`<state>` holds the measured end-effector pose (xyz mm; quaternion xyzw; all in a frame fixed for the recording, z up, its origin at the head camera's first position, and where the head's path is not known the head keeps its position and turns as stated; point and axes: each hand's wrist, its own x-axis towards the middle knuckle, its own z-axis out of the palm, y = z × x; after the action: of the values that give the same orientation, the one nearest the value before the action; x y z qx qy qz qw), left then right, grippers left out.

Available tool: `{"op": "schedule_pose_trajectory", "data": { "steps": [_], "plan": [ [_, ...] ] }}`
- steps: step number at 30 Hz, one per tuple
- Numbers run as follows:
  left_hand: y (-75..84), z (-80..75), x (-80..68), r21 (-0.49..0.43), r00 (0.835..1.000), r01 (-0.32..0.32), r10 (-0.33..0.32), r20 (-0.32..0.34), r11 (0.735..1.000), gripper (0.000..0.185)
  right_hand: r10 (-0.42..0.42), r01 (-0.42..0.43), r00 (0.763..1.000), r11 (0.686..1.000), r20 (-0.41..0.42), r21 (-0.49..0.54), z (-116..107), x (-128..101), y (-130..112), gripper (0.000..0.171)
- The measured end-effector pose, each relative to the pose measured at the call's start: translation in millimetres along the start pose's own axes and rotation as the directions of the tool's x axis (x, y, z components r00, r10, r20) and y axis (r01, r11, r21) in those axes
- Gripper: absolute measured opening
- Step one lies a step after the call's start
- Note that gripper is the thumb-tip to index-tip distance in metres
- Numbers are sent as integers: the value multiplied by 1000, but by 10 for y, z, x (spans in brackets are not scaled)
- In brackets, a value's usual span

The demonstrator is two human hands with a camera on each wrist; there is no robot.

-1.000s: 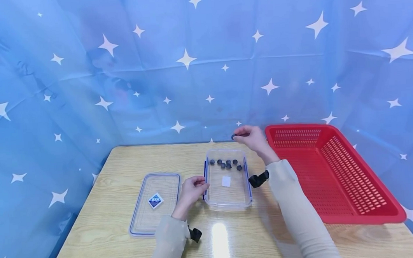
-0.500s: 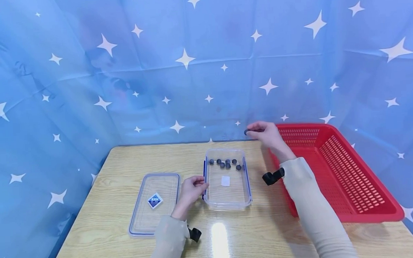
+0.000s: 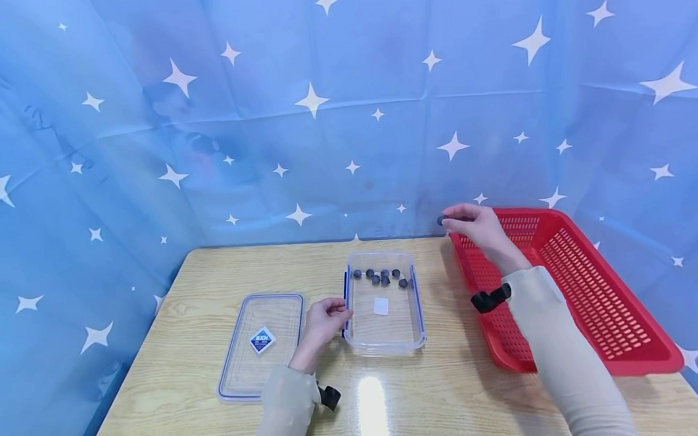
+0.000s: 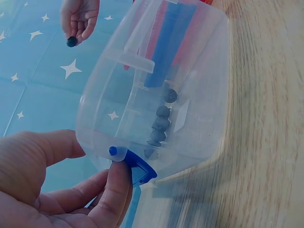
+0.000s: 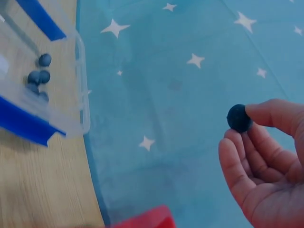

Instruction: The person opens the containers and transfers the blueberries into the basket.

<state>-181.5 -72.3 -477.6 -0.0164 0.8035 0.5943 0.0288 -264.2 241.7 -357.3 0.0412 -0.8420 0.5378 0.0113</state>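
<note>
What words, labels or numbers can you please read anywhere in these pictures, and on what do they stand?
"BXH", as best it reads at this size: on the blue diamond sticker on the clear lid lying on the table.
White square label on the bottom of the clear container: no print can be made out.
Nothing else bears readable text.

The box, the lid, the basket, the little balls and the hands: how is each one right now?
Box: open, lid off, upright on the table.
Lid: flat on the table, left of the box.
Balls: bunched at the box's far end.
Ball: pinched, in the air beside the basket's corner.
Basket: upright.
Left hand: grips the box's blue clip.
Right hand: pinches the ball.
</note>
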Motion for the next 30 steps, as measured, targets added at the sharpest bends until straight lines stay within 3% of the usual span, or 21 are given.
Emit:
{"op": "schedule_pose_trajectory", "data": {
  "steps": [6,12,17,24,30],
  "plan": [
    [-13,4,8,-15,1000,8,-8,-1,1000,30,-19,19,1000,999,-8,32,-157,-9,112,40],
    [-5,3,3,-31,1000,11,-11,0,999,30,-32,28,999,988,25,152,-338,-35,230,31],
    [2,6,3,-30,1000,12,-12,1,999,30,-71,52,996,947,49,317,-479,-52,366,20],
    [-3,2,10,-29,1000,17,-17,5,999,31,-63,17,993,915,102,403,-648,-79,546,15],
    [-12,6,16,-26,1000,17,-17,9,1000,31,-75,6,991,858,113,514,-740,-99,687,17]
  ]
}}
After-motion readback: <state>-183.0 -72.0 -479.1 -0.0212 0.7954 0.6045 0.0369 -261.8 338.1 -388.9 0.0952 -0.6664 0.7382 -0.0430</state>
